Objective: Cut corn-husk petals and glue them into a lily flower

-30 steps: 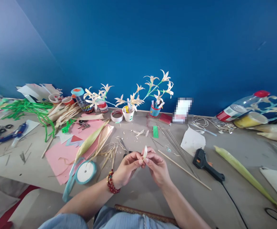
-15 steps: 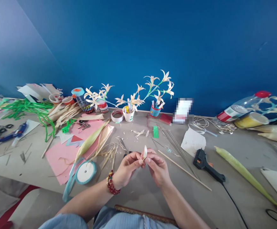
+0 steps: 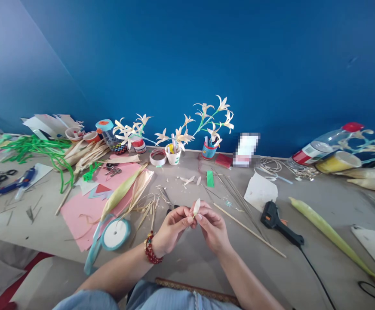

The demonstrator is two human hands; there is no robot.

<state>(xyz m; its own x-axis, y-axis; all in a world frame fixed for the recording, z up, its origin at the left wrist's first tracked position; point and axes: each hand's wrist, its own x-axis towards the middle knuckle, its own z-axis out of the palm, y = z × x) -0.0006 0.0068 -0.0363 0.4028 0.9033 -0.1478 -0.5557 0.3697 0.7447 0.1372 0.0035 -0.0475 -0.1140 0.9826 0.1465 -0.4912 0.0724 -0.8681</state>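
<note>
Between my fingertips, above the middle of the table, stands a small pale petal [image 3: 197, 206] with its tip pointing up. My left hand [image 3: 175, 227] pinches its lower end from one side, a red bead bracelet on the wrist. From the other side my right hand [image 3: 213, 224] grips the same lower end with thumb and fingers. The fingers hide the petal's base. Just beyond the hands, loose petals [image 3: 187, 180] and a green paper strip [image 3: 210, 178] lie on the table. Scissors, partly covered, rest behind my left hand.
A black glue gun [image 3: 281, 221] and a thin wooden stick [image 3: 250, 230] lie to the right. On the left are a ribbon spool [image 3: 115, 234], pink paper [image 3: 78, 215] and green stems [image 3: 35, 148]. Cups holding pale flowers [image 3: 182, 137] line the blue wall.
The petal has turned slightly and now shows a broader face. Both hands keep nearly the same place and hold, while the view has shifted a little.
</note>
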